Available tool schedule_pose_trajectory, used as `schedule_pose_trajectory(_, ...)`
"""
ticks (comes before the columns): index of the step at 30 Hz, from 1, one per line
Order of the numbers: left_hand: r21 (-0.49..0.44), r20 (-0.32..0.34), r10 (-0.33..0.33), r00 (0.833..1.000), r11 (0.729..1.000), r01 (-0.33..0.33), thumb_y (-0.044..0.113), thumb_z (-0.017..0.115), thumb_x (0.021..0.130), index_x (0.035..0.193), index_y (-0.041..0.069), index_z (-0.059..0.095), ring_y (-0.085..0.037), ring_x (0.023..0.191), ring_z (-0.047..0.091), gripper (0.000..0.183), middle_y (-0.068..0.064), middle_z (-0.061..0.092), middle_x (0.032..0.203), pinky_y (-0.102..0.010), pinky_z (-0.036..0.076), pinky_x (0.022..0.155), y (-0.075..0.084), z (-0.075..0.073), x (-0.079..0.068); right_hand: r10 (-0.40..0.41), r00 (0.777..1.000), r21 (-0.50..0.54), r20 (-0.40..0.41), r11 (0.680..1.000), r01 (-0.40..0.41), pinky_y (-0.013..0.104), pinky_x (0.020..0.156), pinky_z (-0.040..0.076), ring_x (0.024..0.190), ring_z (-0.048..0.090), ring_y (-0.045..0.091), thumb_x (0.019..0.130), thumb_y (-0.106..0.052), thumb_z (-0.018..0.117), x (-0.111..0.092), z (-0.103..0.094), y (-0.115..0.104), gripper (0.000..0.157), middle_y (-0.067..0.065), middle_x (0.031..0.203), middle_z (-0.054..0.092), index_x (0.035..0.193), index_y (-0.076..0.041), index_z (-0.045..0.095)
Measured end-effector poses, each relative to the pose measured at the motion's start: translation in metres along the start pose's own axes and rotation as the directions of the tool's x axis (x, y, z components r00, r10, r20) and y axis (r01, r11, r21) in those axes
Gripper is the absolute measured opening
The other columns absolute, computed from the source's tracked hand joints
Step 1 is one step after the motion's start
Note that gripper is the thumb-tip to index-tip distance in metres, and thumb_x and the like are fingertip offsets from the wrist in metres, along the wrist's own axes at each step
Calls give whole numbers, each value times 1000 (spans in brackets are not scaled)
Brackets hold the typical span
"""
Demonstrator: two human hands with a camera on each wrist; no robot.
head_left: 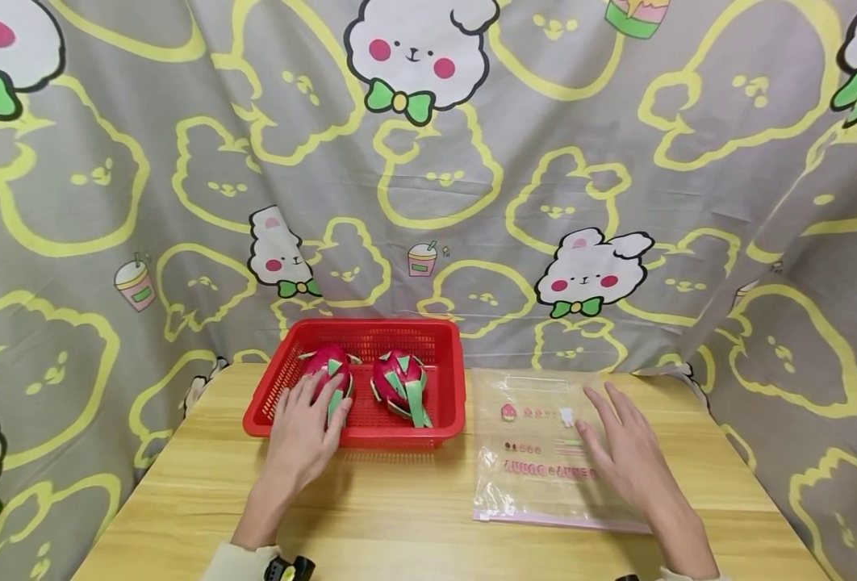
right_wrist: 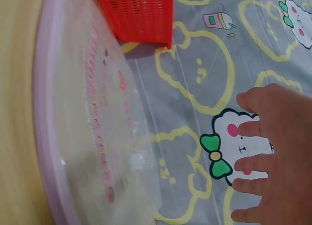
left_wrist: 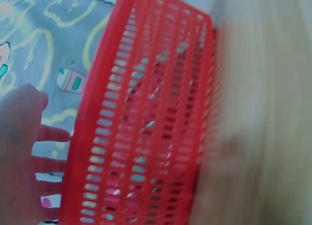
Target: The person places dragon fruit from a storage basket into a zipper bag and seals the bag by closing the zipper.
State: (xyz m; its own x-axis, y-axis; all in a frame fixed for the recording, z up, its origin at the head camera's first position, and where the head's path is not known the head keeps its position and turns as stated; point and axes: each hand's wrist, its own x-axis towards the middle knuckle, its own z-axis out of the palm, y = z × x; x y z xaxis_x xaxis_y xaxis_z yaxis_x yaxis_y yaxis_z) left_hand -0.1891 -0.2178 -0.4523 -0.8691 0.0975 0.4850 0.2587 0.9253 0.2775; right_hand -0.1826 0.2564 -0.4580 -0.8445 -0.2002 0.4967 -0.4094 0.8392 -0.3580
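Observation:
A red plastic basket (head_left: 450,379) holds two dragon fruits with green-tipped scales. Over its front left rim reaches my left hand (head_left: 301,432), fingers loosely extended above the left dragon fruit (head_left: 332,357) and hiding part of it; whether the fingertips touch it I cannot tell. The right dragon fruit (head_left: 394,371) lies apart from the hand. Through the basket's slotted wall (left_wrist: 141,132), pink and green show in the left wrist view. My right hand (head_left: 628,452), fingers spread, hovers above the right part of a clear zip bag (head_left: 537,500) with pink print, holding nothing.
The basket and bag lie side by side on a light wooden table (head_left: 392,516). A grey curtain (head_left: 457,234) with cartoon bunnies hangs close behind and on both sides of the table. The bag's pinkish slider edge (head_left: 516,519) faces me.

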Motion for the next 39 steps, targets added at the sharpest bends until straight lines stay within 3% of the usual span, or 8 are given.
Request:
schedule_pose_trajectory(5,-42,-35,-7,999,999,6,43,51,106,141,11,60,-41,132,46,48,-19,55,141,-65,28,110,11,14,-11,-4,1000,23,19,1000,4,76,103,30,134,39,56,104,-26,61,-4,6,-2,50,33,151,41,147,-4,50)
schedule_pose_trajectory(10,-17,-50,-3,999,1000,2,42,52,106,135,11,65,-39,119,49,45,-17,59,130,-63,32,104,14,22,-22,23,993,73,113,997,-31,74,98,38,127,48,54,104,-23,61,-8,10,-6,45,28,144,50,144,-6,51)
schedule_pose_trajectory(15,46,-7,15,1000,999,-15,47,51,106,129,14,67,-36,115,49,44,-15,60,124,-63,32,100,17,21,-25,29,983,109,181,993,-49,69,99,43,125,54,50,102,-18,63,-9,11,-8,41,25,139,57,140,-5,56)
schedule_pose_trajectory(22,122,39,23,999,992,-27,53,49,105,119,16,71,-35,109,50,45,-13,62,115,-61,32,97,18,23,-27,-21,974,136,226,991,-10,56,92,53,109,65,37,98,-13,69,-11,24,-10,26,16,121,67,122,-3,67)
schedule_pose_trajectory(25,137,60,21,998,990,-29,54,50,104,116,16,71,-35,107,49,45,-12,62,114,-60,33,96,17,23,-29,-39,956,146,290,989,-4,52,92,54,107,67,32,96,-15,72,-13,29,-12,24,11,117,68,117,-4,69)
schedule_pose_trajectory(32,180,112,52,992,981,-72,52,51,104,113,20,67,-36,105,47,37,-11,59,110,-60,34,95,17,24,-28,-55,890,176,452,984,-28,53,91,53,108,66,31,92,-27,77,-18,30,-16,31,6,118,69,116,-9,67)
schedule_pose_trajectory(39,173,98,89,991,979,-105,51,51,104,109,21,65,-35,102,47,32,-10,59,107,-59,35,93,18,23,-25,-39,843,162,537,985,-57,65,94,48,116,58,46,76,-44,89,-23,25,-20,54,18,128,58,115,-13,68)
